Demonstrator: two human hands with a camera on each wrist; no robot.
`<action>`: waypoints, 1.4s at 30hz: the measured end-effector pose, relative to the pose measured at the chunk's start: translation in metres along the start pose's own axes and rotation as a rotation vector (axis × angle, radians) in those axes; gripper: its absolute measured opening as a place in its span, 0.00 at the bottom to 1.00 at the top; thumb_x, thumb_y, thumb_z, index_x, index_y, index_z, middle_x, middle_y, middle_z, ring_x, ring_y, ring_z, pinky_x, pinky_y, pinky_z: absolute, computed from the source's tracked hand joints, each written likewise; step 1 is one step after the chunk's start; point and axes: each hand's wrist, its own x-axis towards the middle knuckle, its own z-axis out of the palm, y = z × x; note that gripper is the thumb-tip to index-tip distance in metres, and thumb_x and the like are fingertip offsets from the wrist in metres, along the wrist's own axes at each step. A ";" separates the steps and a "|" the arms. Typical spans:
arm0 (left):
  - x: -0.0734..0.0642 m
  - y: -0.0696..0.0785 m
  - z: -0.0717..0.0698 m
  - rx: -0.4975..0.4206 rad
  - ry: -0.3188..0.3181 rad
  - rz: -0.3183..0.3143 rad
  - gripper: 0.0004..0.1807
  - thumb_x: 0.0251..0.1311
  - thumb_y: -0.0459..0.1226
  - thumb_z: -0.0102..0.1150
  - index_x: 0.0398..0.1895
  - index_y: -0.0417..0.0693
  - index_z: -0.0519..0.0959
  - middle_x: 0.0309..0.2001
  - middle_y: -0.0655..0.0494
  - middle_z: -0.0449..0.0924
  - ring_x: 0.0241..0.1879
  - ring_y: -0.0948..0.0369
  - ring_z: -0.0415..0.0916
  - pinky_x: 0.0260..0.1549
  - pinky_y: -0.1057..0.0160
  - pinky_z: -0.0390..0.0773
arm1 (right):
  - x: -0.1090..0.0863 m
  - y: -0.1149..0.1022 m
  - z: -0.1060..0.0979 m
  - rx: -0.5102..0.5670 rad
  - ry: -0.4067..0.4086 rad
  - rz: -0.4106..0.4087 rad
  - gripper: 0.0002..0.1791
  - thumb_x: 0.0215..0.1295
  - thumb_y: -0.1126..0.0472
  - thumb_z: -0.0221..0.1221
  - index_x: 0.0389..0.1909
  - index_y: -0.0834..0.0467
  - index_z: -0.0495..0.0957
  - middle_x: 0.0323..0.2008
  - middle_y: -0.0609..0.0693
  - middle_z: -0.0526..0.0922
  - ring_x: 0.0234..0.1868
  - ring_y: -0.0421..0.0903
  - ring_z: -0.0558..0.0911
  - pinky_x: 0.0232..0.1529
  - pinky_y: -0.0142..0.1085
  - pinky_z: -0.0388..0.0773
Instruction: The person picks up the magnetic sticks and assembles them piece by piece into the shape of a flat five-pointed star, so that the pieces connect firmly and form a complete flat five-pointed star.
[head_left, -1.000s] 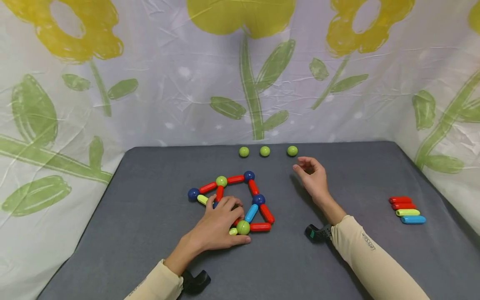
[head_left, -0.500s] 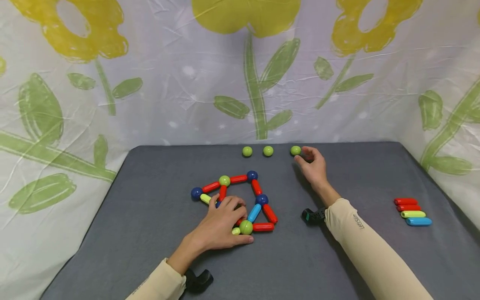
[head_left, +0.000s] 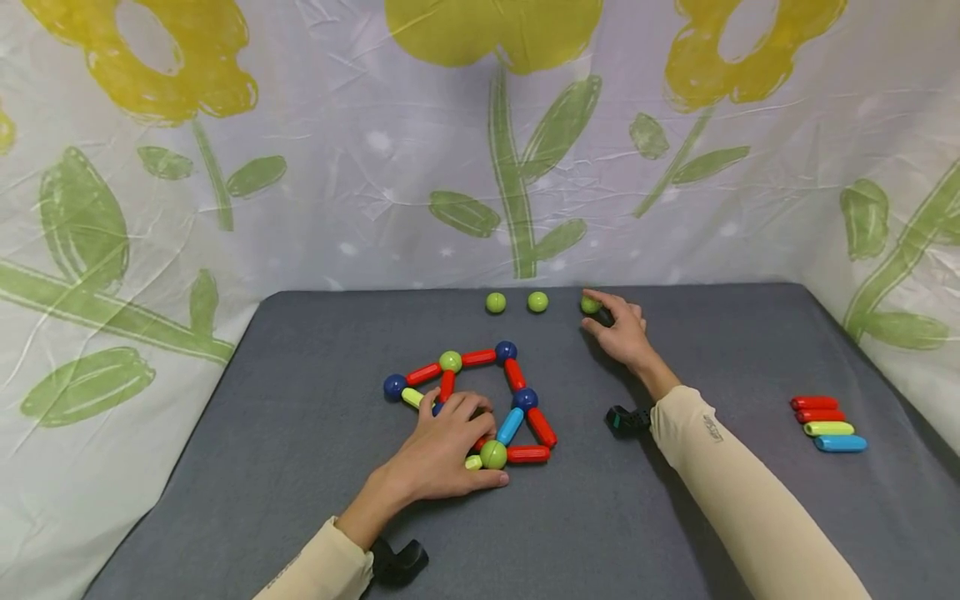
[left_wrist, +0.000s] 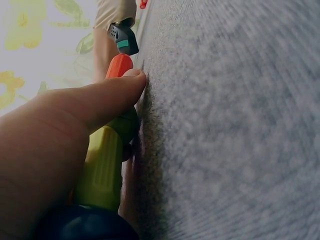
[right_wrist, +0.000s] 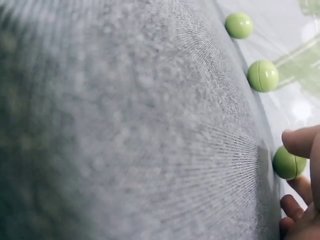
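A flat frame of magnetic rods and balls lies on the grey table, with red rods [head_left: 528,454], a blue rod [head_left: 510,427] and blue balls [head_left: 526,399]. My left hand [head_left: 435,450] grips its near left part, covering some pieces. In the left wrist view, the thumb lies along a yellow-green rod [left_wrist: 100,167] and the green ball beyond it. At the table's back edge, my right hand [head_left: 622,332] pinches the rightmost green ball [right_wrist: 285,163] between thumb and fingers. That ball still appears to sit on the table.
Two more green balls [head_left: 495,302] [head_left: 537,302] stand left of the right hand along the back edge. Loose red, yellow-green and blue rods [head_left: 840,443] lie in a stack at the right. A flowered cloth [head_left: 337,167] hangs behind the table.
My right hand has moved back to the rightmost green ball, and its thumb and fingers have closed around it. My left hand has stayed on the rod frame. The head view has shifted slightly.
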 end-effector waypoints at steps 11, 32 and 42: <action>0.000 -0.002 0.000 -0.020 -0.004 -0.005 0.24 0.55 0.66 0.65 0.40 0.62 0.77 0.63 0.58 0.71 0.69 0.55 0.63 0.70 0.29 0.45 | -0.006 0.000 0.005 0.007 0.046 -0.066 0.20 0.71 0.62 0.62 0.63 0.56 0.79 0.40 0.60 0.78 0.39 0.51 0.69 0.49 0.47 0.44; 0.001 -0.001 0.000 -0.016 -0.011 -0.017 0.24 0.55 0.67 0.65 0.40 0.62 0.77 0.63 0.59 0.71 0.69 0.55 0.63 0.70 0.29 0.45 | -0.067 -0.006 -0.001 0.110 -0.112 -0.142 0.15 0.68 0.56 0.66 0.53 0.54 0.83 0.39 0.52 0.84 0.26 0.41 0.73 0.30 0.32 0.70; 0.001 -0.001 0.000 -0.012 -0.010 -0.020 0.24 0.55 0.66 0.65 0.41 0.62 0.78 0.62 0.59 0.71 0.68 0.56 0.63 0.70 0.28 0.46 | -0.085 -0.008 0.003 0.035 -0.147 -0.190 0.17 0.59 0.54 0.73 0.50 0.49 0.86 0.41 0.47 0.86 0.34 0.44 0.70 0.43 0.39 0.54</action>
